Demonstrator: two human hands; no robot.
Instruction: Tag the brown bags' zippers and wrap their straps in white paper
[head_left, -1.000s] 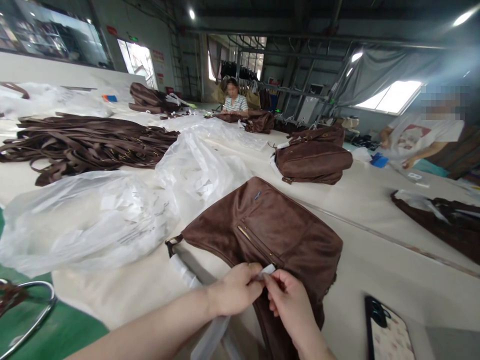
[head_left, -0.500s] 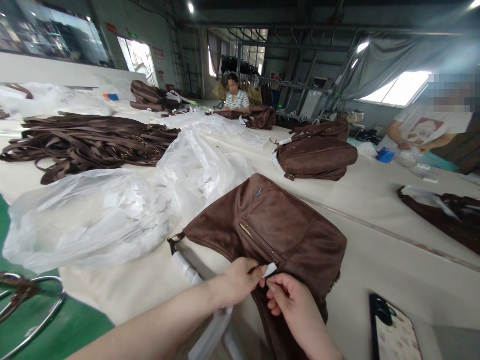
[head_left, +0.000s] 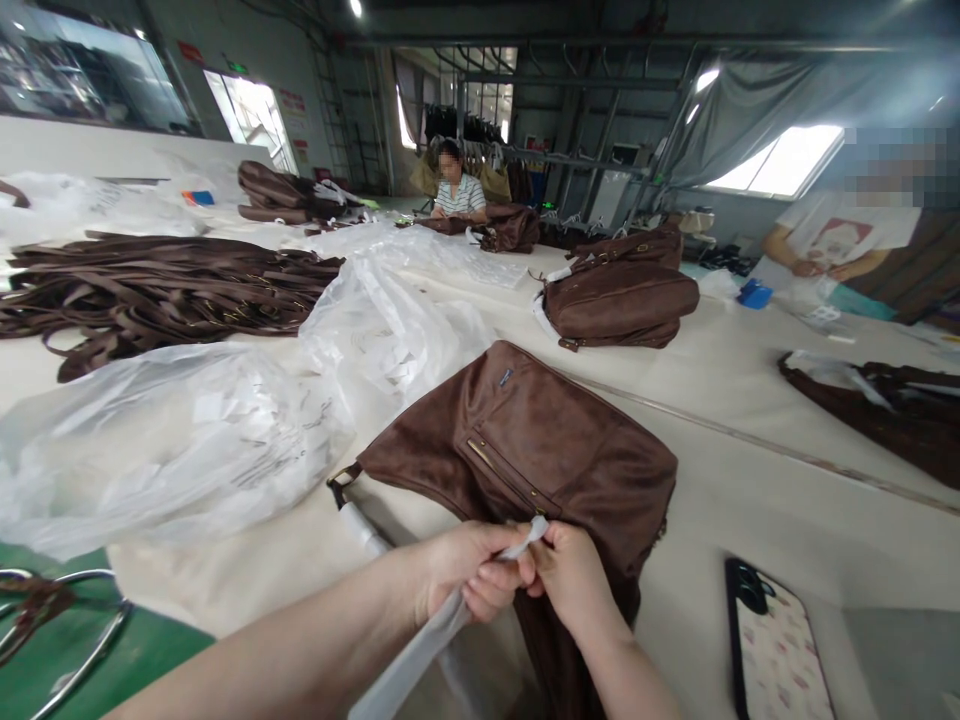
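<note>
A brown leather handbag (head_left: 585, 430) lies on the table in front of me, its short brass zipper (head_left: 499, 470) facing up. Over its near edge, just below the zipper's end, my two hands meet. My left hand (head_left: 469, 570) is closed on a thin white wrapping strip (head_left: 412, 660), whose long tail hangs toward me. With fingers pinched, my right hand (head_left: 570, 575) grips the same strip close to its upper end. Their fingertips overlap, so part of the strip is hidden. A white-wrapped strap (head_left: 361, 528) runs from the bag's left ring under my left forearm.
Clear plastic bags (head_left: 225, 430) and a heap of brown straps (head_left: 165, 290) lie to the left. Another brown bag (head_left: 619, 300) sits beyond. A phone (head_left: 780, 640) rests at right. Two people are across the table, one in a striped shirt (head_left: 461, 195).
My right hand has moved up against my left, and the strip now twists up between them, its tail hanging below my left hand. The whole view has shifted slightly.
</note>
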